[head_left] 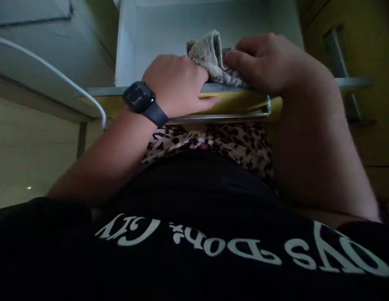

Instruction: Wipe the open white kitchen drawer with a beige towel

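Note:
A grey towelling cloth (209, 54) lies bunched over the front edge of a pulled-out white drawer (169, 25). My right hand (266, 62) is closed on the cloth's right side, thumb and fingers pinching it. At the cloth's left, my left hand (178, 83) grips the drawer's front panel; its fingers curl over the top edge and the thumb lies along the yellow outer face. These left fingertips are hidden behind the hand and cloth, so I cannot tell whether they touch the cloth. Below them runs the metal drawer handle (219, 118).
A white cable (56, 69) hangs at the left, beside a pale cabinet (31, 46). On the right stands a yellow cabinet front with a metal handle (337, 50). My body, in a black shirt (194, 188), is close against the drawer front.

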`<action>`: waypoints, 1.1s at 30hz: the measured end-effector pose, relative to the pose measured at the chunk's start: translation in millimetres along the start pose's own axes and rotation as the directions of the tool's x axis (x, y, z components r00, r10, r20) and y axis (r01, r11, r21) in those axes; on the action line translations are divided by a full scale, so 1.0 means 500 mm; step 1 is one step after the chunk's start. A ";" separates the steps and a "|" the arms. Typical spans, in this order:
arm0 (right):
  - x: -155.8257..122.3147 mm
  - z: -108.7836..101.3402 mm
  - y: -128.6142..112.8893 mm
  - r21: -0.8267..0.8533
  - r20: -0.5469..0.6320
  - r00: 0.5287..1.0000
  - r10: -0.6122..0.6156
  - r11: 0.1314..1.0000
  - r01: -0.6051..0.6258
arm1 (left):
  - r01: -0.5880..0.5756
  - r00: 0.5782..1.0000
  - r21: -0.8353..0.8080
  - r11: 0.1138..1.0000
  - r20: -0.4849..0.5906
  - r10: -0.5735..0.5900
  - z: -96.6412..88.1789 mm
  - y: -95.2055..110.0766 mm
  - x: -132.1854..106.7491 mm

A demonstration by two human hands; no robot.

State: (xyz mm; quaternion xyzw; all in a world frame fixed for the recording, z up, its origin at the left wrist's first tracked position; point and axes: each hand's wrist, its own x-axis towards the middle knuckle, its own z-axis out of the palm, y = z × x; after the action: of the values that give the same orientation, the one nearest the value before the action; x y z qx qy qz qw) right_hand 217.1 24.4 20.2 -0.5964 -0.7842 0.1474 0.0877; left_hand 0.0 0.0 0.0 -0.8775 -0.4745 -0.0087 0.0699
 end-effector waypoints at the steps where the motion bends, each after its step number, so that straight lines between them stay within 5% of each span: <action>1: 0.000 0.002 0.001 0.009 -0.005 1.000 0.001 1.000 -0.001 | -0.001 1.000 0.002 1.000 -0.004 0.001 -0.001 0.000 0.001; 33: 0.001 0.000 0.002 -0.016 0.009 1.000 -0.006 1.000 0.006 | 0.014 1.000 0.012 1.000 0.012 -0.014 -0.004 0.002 0.003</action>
State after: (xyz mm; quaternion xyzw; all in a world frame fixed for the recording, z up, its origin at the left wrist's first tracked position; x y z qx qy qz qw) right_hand 218.1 25.0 19.8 -0.5940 -0.7876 0.1434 0.0799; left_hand 1.7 0.7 1.9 -0.8738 -0.4810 -0.0010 0.0722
